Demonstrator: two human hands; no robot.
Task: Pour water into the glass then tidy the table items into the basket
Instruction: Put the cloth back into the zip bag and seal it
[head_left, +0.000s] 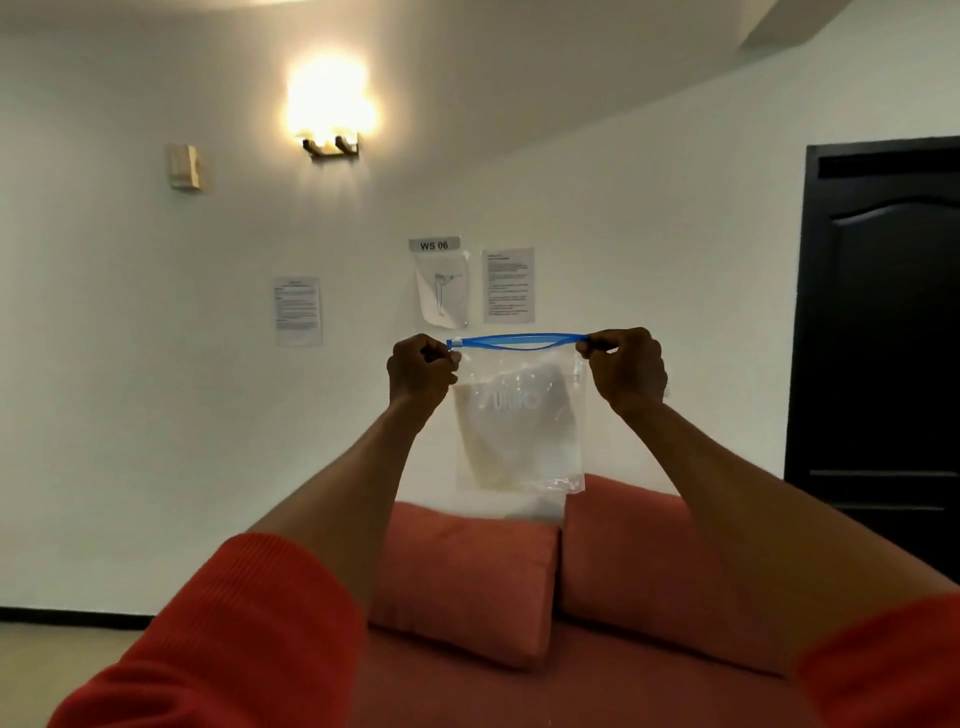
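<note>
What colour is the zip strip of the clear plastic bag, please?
Blue zip strip, head view.

Red sofa (519, 691) — two cushions (462, 577)

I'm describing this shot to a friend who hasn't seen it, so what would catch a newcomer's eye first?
First, the clear zip bag with a blue seal, held up mid-frame, its top corners pinched by the left hand and right hand. Next, the glowing wall lamp at upper left. Then the orange cushions below the bag and the dark door at far right.
</note>
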